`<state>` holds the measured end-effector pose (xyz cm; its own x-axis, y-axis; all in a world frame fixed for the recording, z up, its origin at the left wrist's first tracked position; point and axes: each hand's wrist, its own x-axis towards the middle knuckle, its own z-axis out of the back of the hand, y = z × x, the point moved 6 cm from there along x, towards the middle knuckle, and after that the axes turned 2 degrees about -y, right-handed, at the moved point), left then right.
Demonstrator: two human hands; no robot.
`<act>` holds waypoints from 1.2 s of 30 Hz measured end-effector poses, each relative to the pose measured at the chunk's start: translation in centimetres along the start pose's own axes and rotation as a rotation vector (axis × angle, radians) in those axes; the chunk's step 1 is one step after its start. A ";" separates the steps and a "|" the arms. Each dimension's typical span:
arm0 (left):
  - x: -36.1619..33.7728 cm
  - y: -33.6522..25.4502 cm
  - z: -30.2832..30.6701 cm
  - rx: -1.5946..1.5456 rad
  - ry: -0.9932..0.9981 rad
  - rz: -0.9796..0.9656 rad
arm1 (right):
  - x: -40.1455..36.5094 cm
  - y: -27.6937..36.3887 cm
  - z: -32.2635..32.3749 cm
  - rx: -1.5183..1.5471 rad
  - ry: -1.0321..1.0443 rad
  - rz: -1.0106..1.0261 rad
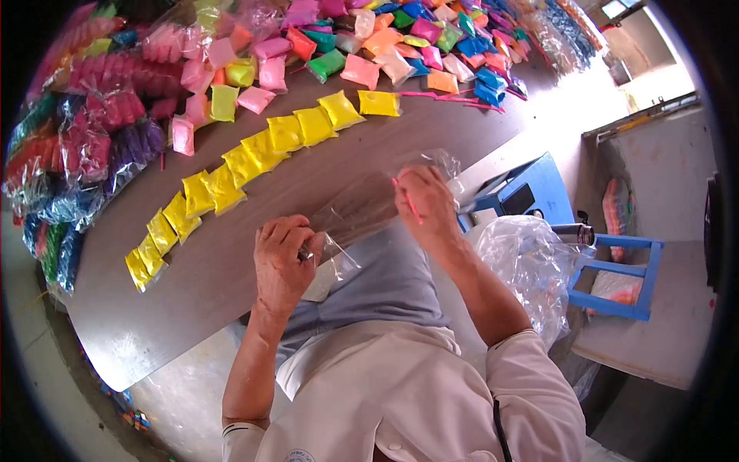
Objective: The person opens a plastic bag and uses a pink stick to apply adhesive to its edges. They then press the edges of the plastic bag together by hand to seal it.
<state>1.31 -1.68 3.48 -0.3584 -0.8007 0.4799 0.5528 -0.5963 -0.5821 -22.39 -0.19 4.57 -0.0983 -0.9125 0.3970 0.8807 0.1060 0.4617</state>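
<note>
A clear plastic bag [358, 202] stretches between my two hands above the near edge of the table. My left hand [285, 250] pinches its left end, fingers curled together. At the other end, my right hand [425, 199] is closed on the bag and also has a thin pink stick [408, 200] between its fingers. Nothing shows inside the bag. Beyond my hands, a curved row of yellow packets [245, 163] lies across the table, several of them overlapping.
Mixed coloured packets [416, 46] are heaped at the table's [339, 154] far side, with pink sticks [454, 98] beside them. Bagged packets [92, 138] crowd the left edge. On my right are a blue box [531, 192], a crumpled clear bag [527, 266] and a blue stool [616, 277].
</note>
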 end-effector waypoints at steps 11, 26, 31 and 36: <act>-0.1 0.0 0.0 -0.021 0.024 0.037 | 0.4 2.0 1.3 0.220 -0.085 0.045; -0.2 -0.1 0.1 -0.024 -0.022 -0.010 | -0.1 0.9 0.0 0.060 0.026 0.284; -0.2 0.0 -0.1 -0.013 -0.004 0.002 | -0.6 1.7 -0.5 0.147 0.077 0.240; -0.3 -0.2 0.1 -0.013 0.011 0.011 | 0.6 -0.6 0.2 0.046 -0.044 0.109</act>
<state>1.42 -1.34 3.51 -0.3611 -0.8077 0.4661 0.5465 -0.5883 -0.5960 -23.02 -0.78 4.68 -0.0241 -0.8764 0.4810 0.8654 0.2226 0.4490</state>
